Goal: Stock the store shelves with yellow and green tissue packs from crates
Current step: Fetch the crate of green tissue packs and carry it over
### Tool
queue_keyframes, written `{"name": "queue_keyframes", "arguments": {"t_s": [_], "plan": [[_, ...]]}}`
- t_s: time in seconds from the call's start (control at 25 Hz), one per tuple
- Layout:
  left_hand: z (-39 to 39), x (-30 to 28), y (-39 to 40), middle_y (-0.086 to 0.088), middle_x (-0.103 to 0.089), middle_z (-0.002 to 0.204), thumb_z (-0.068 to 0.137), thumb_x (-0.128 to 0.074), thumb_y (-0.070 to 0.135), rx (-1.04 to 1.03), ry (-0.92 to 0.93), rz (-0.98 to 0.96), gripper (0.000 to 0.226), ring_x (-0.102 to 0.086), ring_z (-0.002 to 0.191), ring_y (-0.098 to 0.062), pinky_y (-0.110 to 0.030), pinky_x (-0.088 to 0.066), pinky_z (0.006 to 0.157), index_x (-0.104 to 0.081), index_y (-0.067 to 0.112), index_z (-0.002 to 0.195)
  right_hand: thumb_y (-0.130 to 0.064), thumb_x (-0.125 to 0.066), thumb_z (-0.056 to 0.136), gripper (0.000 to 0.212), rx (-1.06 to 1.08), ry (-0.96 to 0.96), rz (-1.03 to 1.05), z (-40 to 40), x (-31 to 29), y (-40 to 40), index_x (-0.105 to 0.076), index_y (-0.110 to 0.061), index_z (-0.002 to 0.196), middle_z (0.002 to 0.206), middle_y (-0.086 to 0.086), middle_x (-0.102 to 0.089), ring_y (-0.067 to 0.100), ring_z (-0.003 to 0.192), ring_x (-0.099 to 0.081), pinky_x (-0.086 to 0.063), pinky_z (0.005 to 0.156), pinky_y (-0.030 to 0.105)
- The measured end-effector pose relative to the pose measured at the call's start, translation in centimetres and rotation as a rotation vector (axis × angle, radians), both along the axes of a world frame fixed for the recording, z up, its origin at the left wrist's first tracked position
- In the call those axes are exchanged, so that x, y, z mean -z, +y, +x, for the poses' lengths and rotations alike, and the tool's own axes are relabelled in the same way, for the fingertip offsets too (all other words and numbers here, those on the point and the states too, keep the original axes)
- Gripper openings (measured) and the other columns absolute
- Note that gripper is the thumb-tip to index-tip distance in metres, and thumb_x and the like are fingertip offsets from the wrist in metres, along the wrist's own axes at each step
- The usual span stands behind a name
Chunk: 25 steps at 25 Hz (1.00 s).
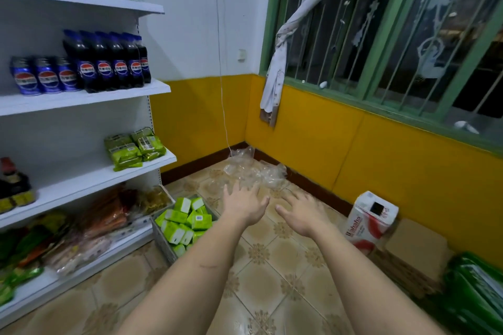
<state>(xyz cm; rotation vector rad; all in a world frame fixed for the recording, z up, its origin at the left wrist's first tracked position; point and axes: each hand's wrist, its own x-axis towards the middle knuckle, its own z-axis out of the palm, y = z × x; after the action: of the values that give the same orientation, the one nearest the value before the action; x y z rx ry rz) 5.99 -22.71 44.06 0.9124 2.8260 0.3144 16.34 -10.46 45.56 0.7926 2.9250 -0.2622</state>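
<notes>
One head-worn wide-angle view looks forward and down into a room corner. The shelves (81, 95) fill the left of the frame, the window (394, 35) the upper right, the tiled floor (266, 266) the bottom. Both forearms reach in from the lower edge, close to the lens.
</notes>
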Motion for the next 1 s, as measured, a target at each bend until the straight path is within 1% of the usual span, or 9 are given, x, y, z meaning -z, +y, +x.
{"name": "queue_keyframes", "arguments": {"t_s": [0.12,0.24,0.44,0.56,0.64,0.72,0.84,0.92,1.0], "plan": [[-6.6,0.1,1.8,-0.008,-0.026,0.159,0.097,-0.018,0.062,-0.006,0.011,-0.032,0.065,-0.006,0.15,-0.027,-0.055,-0.002,0.118,-0.024,0.028,0.152,-0.062,-0.029,0.096,0.061,0.0,0.013,-0.046,-6.1,0.3,2.3,-0.032,-0.032,0.149,0.16,-0.001,-0.022,0.025,0.147,-0.017,-0.016,0.117,0.051],[-11.4,1.1,5.2,-0.008,-0.026,0.159,0.097,-0.017,0.061,-0.015,-0.006,-0.053,0.065,-0.005,0.15,-0.027,-0.055,-0.001,0.119,-0.024,0.027,0.152,-0.062,-0.03,0.095,0.061,-0.014,0.03,-0.067,-11.3,1.7,5.6,-0.033,-0.032,0.149,0.159,-0.003,-0.025,0.024,0.146,-0.02,-0.019,0.117,0.05],[-18.2,4.1,12.2,-0.008,-0.025,0.159,0.098,-0.017,0.06,-0.027,-0.027,-0.102,0.064,-0.004,0.15,-0.026,-0.055,0.001,0.119,-0.022,0.027,0.153,-0.062,-0.03,0.095,0.062,-0.068,0.022,-0.121,-19.7,5.2,13.0,-0.031,-0.033,0.15,0.16,-0.002,-0.022,0.024,0.147,-0.017,-0.019,0.117,0.05],[-23.4,6.0,17.1,-0.007,-0.024,0.16,0.098,-0.017,0.059,-0.112,-0.046,-0.122,0.064,-0.005,0.15,-0.027,-0.055,0.001,0.119,-0.023,0.026,0.153,-0.06,-0.031,0.096,0.061,-0.13,0.023,-0.135,-25.8,7.5,19.2,-0.032,-0.031,0.149,0.159,0.0,-0.024,0.025,0.146,-0.019,-0.02,0.116,0.052],[-26.4,7.7,20.4,-0.007,-0.026,0.159,0.098,-0.018,0.058,-0.195,-0.064,-0.128,0.064,-0.007,0.149,-0.028,-0.054,0.0,0.119,-0.023,0.026,0.153,-0.058,-0.032,0.096,0.06,-0.209,0.021,-0.142,-29.3,9.1,23.0,-0.032,-0.03,0.149,0.159,-0.001,-0.024,0.025,0.146,-0.019,-0.021,0.116,0.053],[-28.1,9.3,23.6,-0.008,-0.026,0.159,0.098,-0.019,0.057,-0.257,-0.121,-0.143,0.063,-0.01,0.149,-0.027,-0.053,-0.001,0.119,-0.023,0.026,0.153,-0.057,-0.033,0.096,0.06,-0.296,-0.016,-0.183,-32.2,10.2,26.3,-0.03,-0.03,0.15,0.16,-0.001,-0.021,0.025,0.147,-0.017,-0.02,0.117,0.053],[-29.9,11.4,26.7,-0.007,-0.025,0.159,0.098,-0.021,0.057,-0.32,-0.196,-0.161,0.063,-0.011,0.149,-0.026,-0.053,-0.003,0.119,-0.019,0.027,0.154,-0.057,-0.031,0.097,0.06,-0.426,-0.104,-0.171,-35.8,11.5,29.5,-0.026,-0.031,0.151,0.162,-0.002,-0.015,0.024,0.149,-0.01,-0.014,0.118,0.053],[-32.0,12.3,27.6,-0.006,-0.028,0.158,0.098,-0.021,0.057,-0.383,-0.223,-0.139,0.062,-0.011,0.149,-0.026,-0.054,-0.004,0.118,-0.021,0.028,0.153,-0.057,-0.031,0.097,0.06,-0.483,-0.141,-0.145,-39.7,12.1,31.0,-0.027,-0.03,0.151,0.162,-0.001,-0.015,0.025,0.148,-0.013,-0.014,0.117,0.051],[-34.2,13.3,26.9,-0.006,-0.031,0.156,0.098,-0.022,0.057,-0.483,-0.233,-0.13,0.06,-0.011,0.149,-0.026,-0.054,-0.004,0.118,-0.025,0.027,0.151,-0.057,-0.03,0.097,0.06,-0.572,-0.195,-0.134,-43.8,13.6,30.5,-0.029,-0.029,0.15,0.161,0.001,-0.019,0.026,0.147,-0.017,-0.016,0.117,0.051]]}}
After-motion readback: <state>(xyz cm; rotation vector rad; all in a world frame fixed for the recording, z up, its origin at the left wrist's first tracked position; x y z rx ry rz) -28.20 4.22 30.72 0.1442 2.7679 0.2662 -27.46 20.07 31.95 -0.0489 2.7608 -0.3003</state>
